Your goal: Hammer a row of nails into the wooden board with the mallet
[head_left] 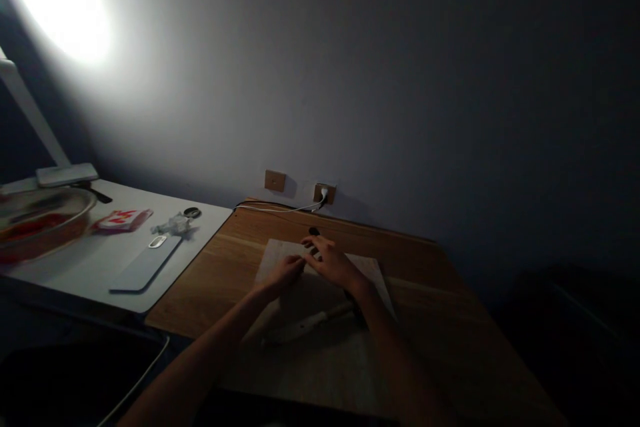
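Note:
My left hand [289, 269] is over the far part of a pale board [325, 367], its fingers closed. Whatever they may hold is too dark to make out. Beside it, my right hand [331, 263] reaches in from the right with bent fingers and a gap between thumb and forefinger. The fingertips of both hands almost meet. Nearer to me, a knife [296, 329] with a pale blade seems to lie across the board, its handle end partly behind my right forearm. A small dark round thing [314, 231] sits just beyond my right fingers.
The board rests on a wooden table [440, 293]. A white table [200, 227] adjoins on the left, bearing a clear bowl [75, 227], a red-and-white packet [123, 220], crumpled plastic [175, 224], a phone [147, 265] and a lamp [67, 175]. A white cable [285, 210] runs to a wall socket [325, 193].

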Action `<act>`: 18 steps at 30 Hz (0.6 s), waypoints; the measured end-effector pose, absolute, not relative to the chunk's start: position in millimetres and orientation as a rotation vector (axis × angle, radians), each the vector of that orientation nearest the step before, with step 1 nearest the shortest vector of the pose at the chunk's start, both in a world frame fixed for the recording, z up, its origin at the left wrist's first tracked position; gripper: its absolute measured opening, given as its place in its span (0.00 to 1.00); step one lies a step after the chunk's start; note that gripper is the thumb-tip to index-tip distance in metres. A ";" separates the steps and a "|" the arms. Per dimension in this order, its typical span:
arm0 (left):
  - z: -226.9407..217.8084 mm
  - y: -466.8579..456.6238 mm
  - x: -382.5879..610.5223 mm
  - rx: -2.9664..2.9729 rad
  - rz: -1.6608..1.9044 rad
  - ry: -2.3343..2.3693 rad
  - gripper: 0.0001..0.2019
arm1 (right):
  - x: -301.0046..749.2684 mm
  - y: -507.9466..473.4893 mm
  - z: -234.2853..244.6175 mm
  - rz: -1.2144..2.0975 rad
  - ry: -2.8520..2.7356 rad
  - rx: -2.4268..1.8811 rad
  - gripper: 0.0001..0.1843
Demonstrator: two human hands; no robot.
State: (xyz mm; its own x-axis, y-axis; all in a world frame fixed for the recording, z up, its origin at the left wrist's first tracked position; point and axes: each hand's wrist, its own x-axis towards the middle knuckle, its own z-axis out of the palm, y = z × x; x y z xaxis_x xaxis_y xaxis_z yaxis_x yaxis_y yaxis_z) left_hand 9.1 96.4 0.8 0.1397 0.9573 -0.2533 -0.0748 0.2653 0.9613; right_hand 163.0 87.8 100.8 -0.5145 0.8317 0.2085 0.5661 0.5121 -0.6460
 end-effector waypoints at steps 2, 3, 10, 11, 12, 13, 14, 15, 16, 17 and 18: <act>2.6 95.5 7.3 1.303 0.924 1.248 0.14 | 178.9 82.6 91.4 0.702 -2.165 -1.156 0.16; 3.4 94.6 6.9 1.443 0.889 1.289 0.14 | 187.0 79.0 87.3 0.703 -2.129 -1.173 0.16; 11.8 88.7 11.6 2.001 0.750 1.340 0.11 | 236.1 40.6 68.5 0.696 -1.960 -1.218 0.14; 13.3 89.0 11.6 1.995 0.748 1.341 0.11 | 241.6 34.9 65.8 0.689 -1.939 -1.217 0.13; 14.8 89.7 11.1 1.982 0.743 1.344 0.11 | 246.6 29.3 63.0 0.680 -1.918 -1.219 0.13; 16.0 90.5 10.2 1.968 0.736 1.350 0.12 | 251.0 24.0 60.0 0.668 -1.900 -1.223 0.14; 17.1 91.5 8.9 1.955 0.728 1.358 0.12 | 254.9 19.0 56.9 0.653 -1.884 -1.230 0.14; 18.1 92.4 7.3 1.948 0.719 1.367 0.12 | 258.2 14.2 53.8 0.635 -1.869 -1.238 0.14; 19.0 93.2 5.6 1.944 0.712 1.374 0.12 | 260.9 9.7 50.7 0.614 -1.852 -1.248 0.14; 19.8 93.8 3.9 1.942 0.708 1.380 0.11 | 263.1 5.5 47.7 0.592 -1.831 -1.258 0.14; 20.7 94.2 2.4 1.944 0.702 1.386 0.11 | 264.8 1.5 44.6 0.569 -1.808 -1.270 0.13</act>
